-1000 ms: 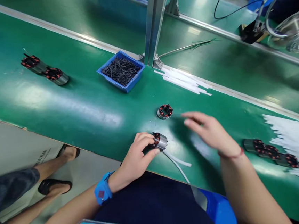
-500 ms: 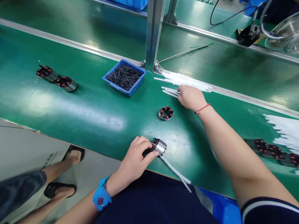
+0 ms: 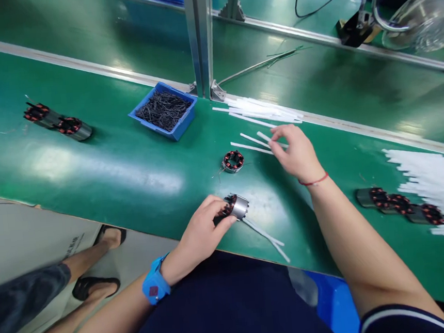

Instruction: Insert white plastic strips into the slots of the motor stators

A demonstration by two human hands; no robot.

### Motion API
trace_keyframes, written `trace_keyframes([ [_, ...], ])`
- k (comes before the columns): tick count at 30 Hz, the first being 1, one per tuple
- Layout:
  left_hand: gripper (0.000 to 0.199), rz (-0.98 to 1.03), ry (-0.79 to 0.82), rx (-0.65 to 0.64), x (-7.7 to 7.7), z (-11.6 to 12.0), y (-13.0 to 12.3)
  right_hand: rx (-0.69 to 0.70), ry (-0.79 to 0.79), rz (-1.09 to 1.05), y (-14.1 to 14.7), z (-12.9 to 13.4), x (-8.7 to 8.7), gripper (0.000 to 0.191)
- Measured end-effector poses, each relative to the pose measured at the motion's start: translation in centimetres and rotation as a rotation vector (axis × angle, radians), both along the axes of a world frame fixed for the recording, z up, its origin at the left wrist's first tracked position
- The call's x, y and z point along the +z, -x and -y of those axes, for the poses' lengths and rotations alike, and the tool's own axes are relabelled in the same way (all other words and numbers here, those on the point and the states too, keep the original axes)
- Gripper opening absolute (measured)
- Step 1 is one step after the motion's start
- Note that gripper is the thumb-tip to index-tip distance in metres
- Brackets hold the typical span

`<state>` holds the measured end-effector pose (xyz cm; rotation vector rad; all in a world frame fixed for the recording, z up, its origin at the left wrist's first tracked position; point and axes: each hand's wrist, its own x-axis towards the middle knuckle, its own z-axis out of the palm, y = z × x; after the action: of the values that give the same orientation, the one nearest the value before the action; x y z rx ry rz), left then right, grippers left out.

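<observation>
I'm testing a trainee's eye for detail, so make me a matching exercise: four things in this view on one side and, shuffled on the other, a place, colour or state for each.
1. Left hand
2. Right hand
3. Shallow tray
4. Thin bracelet

A. Filled with thin black pieces
B. Red
C. At loose white strips
D. Gripping a copper-wound core

Right pairs: 1-D, 2-C, 3-A, 4-B.

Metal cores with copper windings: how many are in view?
7: two left-side cores, one centre core, one held core in the left hand, three right-side cores. Others could be hidden.
</observation>
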<state>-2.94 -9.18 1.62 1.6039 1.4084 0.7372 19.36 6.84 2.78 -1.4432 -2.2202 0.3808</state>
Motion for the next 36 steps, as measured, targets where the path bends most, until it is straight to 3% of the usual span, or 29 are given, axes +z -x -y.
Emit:
trace_keyframes([
  [3, 0.008, -0.049, 0.038, -0.026, 0.2, 0.0, 0.5, 0.071, 0.268, -0.187, -0.9, 4.3, 2.5, 0.013],
  [5, 0.008, -0.073, 0.053, -0.024, 0.2, 0.0, 0.7, 0.147, 0.502, -0.243, -1.5, 7.4, 3.1, 0.017],
  [8, 0.01, -0.08, 0.088, -0.016, 0.2, -0.1, 0.6, 0.173, 0.764, -0.249, -1.8, 10.7, 2.4, 0.024],
  [10, 0.02, -0.063, 0.116, -0.016, 0.1, -0.2, 0.6, 0.139, 0.844, -0.25, -1.4, 11.9, 1.4, 0.024],
  [12, 0.028, -0.055, 0.138, -0.022, 0.1, -0.2, 0.5, 0.109, 0.883, -0.276, -0.6, 12.4, 0.4, 0.022],
  [18, 0.025, -0.074, 0.128, -0.026, -0.1, 0.1, 0.6, 0.116, 0.923, -0.508, 2.7, 12.6, -1.0, 0.017],
  [22, 0.018, -0.061, 0.093, -0.146, 0.3, -0.1, 1.4, 0.074, 1.018, -0.611, 3.4, 13.0, -1.4, 0.024],
  [29, 0.027, -0.064, 0.09, -0.226, 1.0, -0.8, 2.0, 0.189, 0.999, -0.447, 2.6, 13.3, -0.4, 0.027],
  [36, 0.026, -0.103, 0.056, -0.307, 1.2, -0.7, 1.8, 0.157, 1.011, -0.315, 2.4, 13.7, -0.1, 0.022],
])
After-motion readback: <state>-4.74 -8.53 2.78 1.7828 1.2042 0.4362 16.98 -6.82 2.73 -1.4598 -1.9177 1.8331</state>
